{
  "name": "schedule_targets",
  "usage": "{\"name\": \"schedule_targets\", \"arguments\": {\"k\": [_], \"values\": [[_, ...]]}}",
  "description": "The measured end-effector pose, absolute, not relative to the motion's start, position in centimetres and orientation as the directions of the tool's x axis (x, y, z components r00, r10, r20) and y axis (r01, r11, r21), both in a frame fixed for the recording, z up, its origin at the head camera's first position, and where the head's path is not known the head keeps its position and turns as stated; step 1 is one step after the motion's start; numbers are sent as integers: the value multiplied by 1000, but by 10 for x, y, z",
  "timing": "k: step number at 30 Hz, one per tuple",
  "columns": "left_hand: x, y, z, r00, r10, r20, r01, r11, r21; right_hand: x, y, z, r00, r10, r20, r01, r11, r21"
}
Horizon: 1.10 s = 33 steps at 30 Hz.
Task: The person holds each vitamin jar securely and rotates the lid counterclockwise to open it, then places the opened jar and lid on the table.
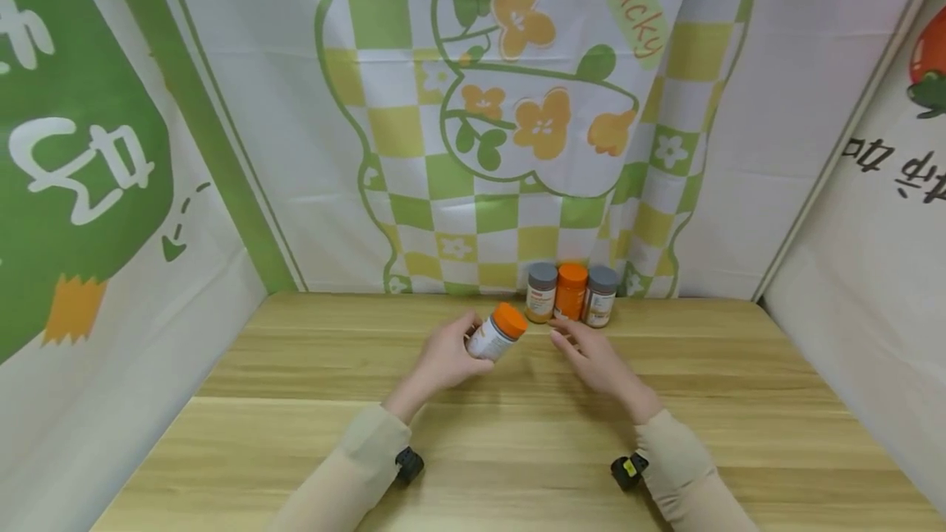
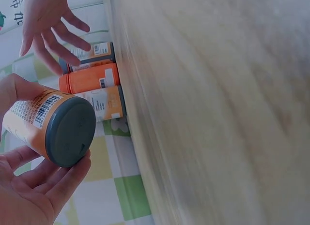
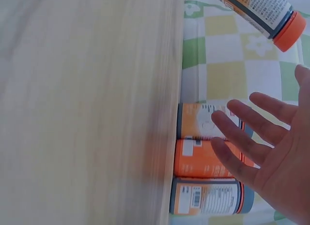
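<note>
My left hand [image 1: 446, 354] grips a pill bottle [image 1: 491, 338] with an orange cap and a white and orange label. It is tilted and held above the table, its dark grey base [image 2: 72, 133] and barcode facing the left wrist camera. My right hand [image 1: 595, 358] holds nothing; its fingers [image 3: 247, 140] are spread in front of three upright bottles in a row. Of these, the left bottle [image 1: 541, 294] and right bottle [image 1: 600, 297] have grey caps, and the middle bottle [image 1: 571, 292] is all orange. Whether the fingertips touch the row I cannot tell.
The wooden table [image 1: 517, 450] ends at a white and green checked curtain [image 1: 414, 212], with the three bottles near that back edge. Printed cloth walls stand on the left [image 1: 89, 146] and right [image 1: 872, 269]. A small black camera sits on each wrist.
</note>
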<state>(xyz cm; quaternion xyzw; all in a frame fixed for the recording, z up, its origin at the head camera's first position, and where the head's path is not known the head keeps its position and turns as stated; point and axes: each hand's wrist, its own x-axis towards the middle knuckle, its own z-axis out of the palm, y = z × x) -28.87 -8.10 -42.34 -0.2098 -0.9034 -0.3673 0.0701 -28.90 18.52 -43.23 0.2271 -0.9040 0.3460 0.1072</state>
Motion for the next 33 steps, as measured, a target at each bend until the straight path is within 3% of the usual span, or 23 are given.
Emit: {"name": "schedule_targets", "arguments": {"k": [19,33], "values": [[-272,-79,-421,-886,362,289,462,647,606,-283,158,-425,-882,-341,325,-471,608,-639],[-263,-75,-421,-873,379,306,487,643,591,-275,146,-418,-853,-367,372,-522,564,-640]]}}
